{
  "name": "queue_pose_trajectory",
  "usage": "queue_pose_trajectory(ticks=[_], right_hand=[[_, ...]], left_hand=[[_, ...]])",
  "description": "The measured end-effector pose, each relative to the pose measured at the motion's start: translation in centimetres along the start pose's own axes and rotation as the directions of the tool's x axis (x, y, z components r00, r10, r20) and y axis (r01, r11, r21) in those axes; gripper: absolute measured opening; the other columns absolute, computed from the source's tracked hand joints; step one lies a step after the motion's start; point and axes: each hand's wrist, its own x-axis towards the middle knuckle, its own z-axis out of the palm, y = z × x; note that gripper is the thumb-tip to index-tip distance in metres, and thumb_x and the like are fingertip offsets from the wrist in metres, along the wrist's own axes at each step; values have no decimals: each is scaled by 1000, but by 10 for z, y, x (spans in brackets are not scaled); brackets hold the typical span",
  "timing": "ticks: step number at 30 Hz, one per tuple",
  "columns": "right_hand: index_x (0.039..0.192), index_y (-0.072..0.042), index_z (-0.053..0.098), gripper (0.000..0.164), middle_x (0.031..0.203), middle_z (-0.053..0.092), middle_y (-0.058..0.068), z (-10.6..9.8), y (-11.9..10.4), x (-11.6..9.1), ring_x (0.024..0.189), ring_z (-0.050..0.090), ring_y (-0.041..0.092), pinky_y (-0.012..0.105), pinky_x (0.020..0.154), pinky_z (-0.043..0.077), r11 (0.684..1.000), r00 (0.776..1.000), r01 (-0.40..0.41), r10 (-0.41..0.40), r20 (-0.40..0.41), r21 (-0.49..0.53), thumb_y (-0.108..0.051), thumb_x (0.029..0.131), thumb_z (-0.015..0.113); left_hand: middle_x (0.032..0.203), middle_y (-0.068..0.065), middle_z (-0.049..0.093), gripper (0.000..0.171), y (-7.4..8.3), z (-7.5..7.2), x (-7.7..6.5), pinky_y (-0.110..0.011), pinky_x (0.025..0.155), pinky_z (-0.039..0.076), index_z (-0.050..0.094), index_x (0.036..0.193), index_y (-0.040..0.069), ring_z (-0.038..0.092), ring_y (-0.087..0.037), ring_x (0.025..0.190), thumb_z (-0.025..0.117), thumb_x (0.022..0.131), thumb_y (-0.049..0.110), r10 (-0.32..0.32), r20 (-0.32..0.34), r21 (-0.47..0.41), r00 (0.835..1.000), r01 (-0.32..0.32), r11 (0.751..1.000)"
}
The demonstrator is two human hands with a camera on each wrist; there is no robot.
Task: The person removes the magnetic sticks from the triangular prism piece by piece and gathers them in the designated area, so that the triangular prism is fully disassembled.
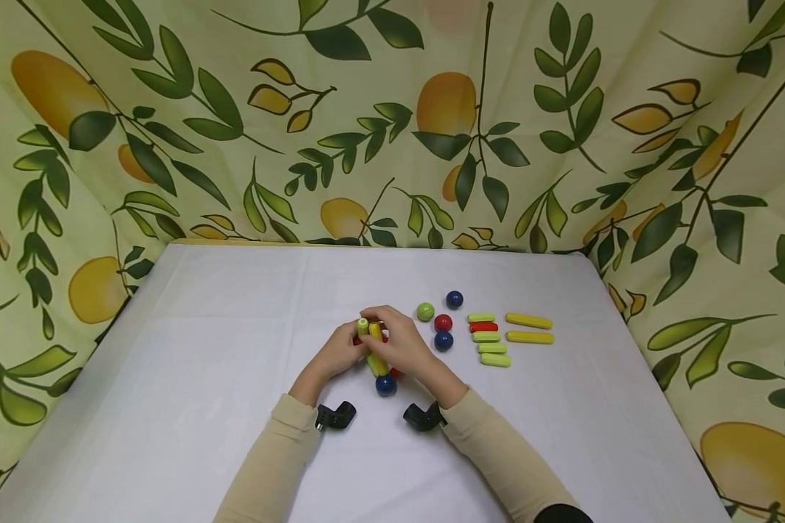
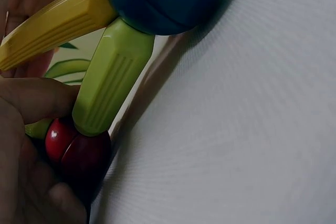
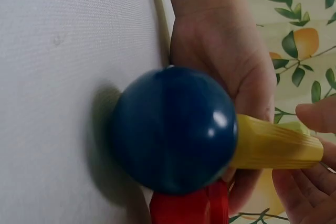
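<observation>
Between both hands stands a partly hidden build of toy construction sticks and balls. Its blue ball [image 1: 386,385] rests at the near end, joined to a yellow stick [image 3: 278,142], a green stick [image 2: 113,77] and a red stick [image 3: 189,205]. At the green stick's other end sits a red ball [image 2: 79,148], which my left hand [image 1: 340,350] holds with thumb and fingers. My right hand [image 1: 402,345] pinches the far part of the yellow stick. Another green stick [image 1: 363,327] points up between the hands; its lower joint is covered by fingers.
Right of the hands lie loose balls: green [image 1: 425,311], red [image 1: 443,323] and two blue [image 1: 454,299]. Beyond them are several short green sticks [image 1: 486,337], a short red stick [image 1: 484,327] and two long yellow sticks [image 1: 529,337]. A patterned curtain [image 1: 392,145] borders the white table [image 1: 235,327].
</observation>
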Motion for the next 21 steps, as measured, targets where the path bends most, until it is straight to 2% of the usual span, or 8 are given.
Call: queue_pose_trajectory(ticks=[3, 5, 11, 12, 14, 21], right_hand=[[118, -6, 61, 33, 116, 63, 9, 3, 0, 3, 102, 60, 19, 33, 86, 52, 1000, 1000, 13, -13, -13, -15, -12, 87, 67], [116, -6, 62, 30, 114, 64, 9, 5, 0, 5, 99, 60, 19, 33, 85, 52, 1000, 1000, 16, -17, -24, -20, -11, 86, 67], [108, -8, 65, 21, 108, 65, 7, 8, -3, 9, 98, 61, 18, 33, 86, 52, 999, 999, -12, 10, -48, -41, -11, 87, 66], [106, -9, 65, 19, 107, 66, 6, 8, -3, 10, 97, 61, 17, 33, 86, 52, 999, 999, -20, 18, -49, -49, -12, 88, 66], [103, -10, 65, 16, 105, 66, 5, 8, -3, 10, 93, 61, 16, 31, 84, 52, 998, 998, -29, 26, -53, -55, -14, 88, 65], [98, -11, 66, 12, 101, 67, 3, 9, -1, 11, 88, 59, 14, 30, 80, 52, 998, 997, -34, 30, -77, -54, -13, 86, 66]], left_hand=[[100, -10, 66, 30, -1, 0, 1, -26, 78, 47, 62, 112, 1, 54, -14, 85, 58, 83, 7, 13, -10, 12, 1000, -13, 1000], [96, -9, 65, 27, 5, -1, -1, -26, 75, 46, 62, 109, 0, 53, -14, 83, 58, 82, 5, 4, -11, 21, 1000, -4, 1000], [84, -7, 59, 20, 7, -2, -1, -28, 69, 43, 61, 99, -1, 50, -15, 76, 56, 79, 2, -26, 5, 22, 1000, 26, 999], [83, -6, 59, 20, 2, -1, 1, -28, 69, 43, 61, 98, 0, 50, -15, 75, 56, 79, 3, -28, 4, 20, 1000, 28, 999], [82, -5, 58, 20, 2, -1, 0, -28, 69, 43, 61, 98, 0, 50, -16, 75, 56, 79, 2, -35, 8, 21, 999, 34, 999], [90, -6, 60, 32, 4, 0, 0, -27, 71, 43, 60, 111, 1, 51, -16, 79, 57, 80, 2, -45, 9, 26, 999, 45, 999]])
